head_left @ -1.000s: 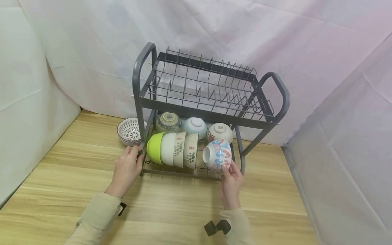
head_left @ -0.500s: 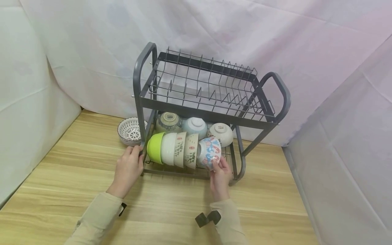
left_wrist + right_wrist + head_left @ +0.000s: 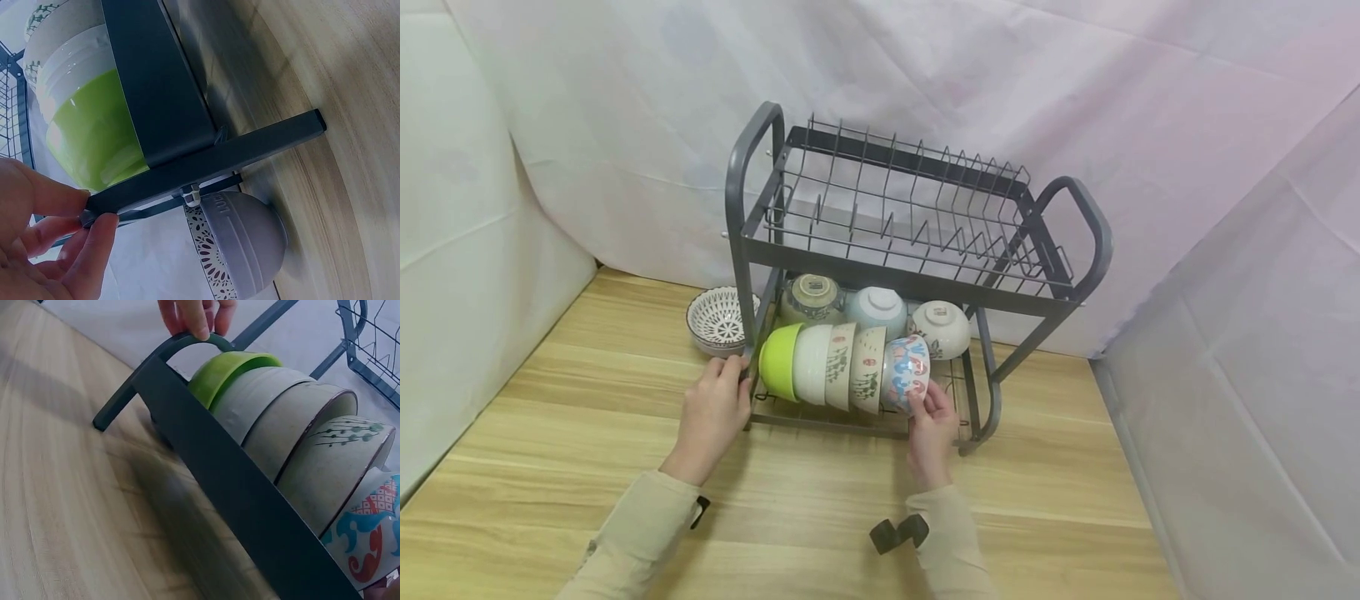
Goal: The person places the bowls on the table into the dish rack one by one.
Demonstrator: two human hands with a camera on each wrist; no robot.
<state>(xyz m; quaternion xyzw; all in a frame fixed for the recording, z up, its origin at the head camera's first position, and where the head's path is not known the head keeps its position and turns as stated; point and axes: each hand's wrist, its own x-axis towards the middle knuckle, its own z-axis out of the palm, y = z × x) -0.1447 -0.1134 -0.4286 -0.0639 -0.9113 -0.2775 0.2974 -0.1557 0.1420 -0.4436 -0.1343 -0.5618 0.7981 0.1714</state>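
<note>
A white bowl with blue and red patterns (image 3: 907, 372) stands on its side at the right end of a row on the rack's lower shelf. My right hand (image 3: 934, 433) pinches its rim, thumb in front. To its left, two cream bowls with plant drawings, a white bowl (image 3: 810, 365) and a lime-green bowl (image 3: 778, 362) stand nested on their sides. The patterned bowl's base is hidden inside the nearest cream bowl (image 3: 868, 369). My left hand (image 3: 715, 408) grips the dark frame of the dish rack (image 3: 206, 156) at its front left, thumb and fingers either side of the bar.
Behind the row, three bowls lie upside down, among them a pale blue bowl (image 3: 877, 312). A black-and-white patterned bowl (image 3: 721, 318) sits on the wooden table (image 3: 805, 508) left of the rack. The upper wire tier (image 3: 895, 200) overhangs the back bowls.
My right hand has moved left with the blue-and-red patterned bowl, bringing its base into the end cream bowl. My left hand stays on the rack frame.
</note>
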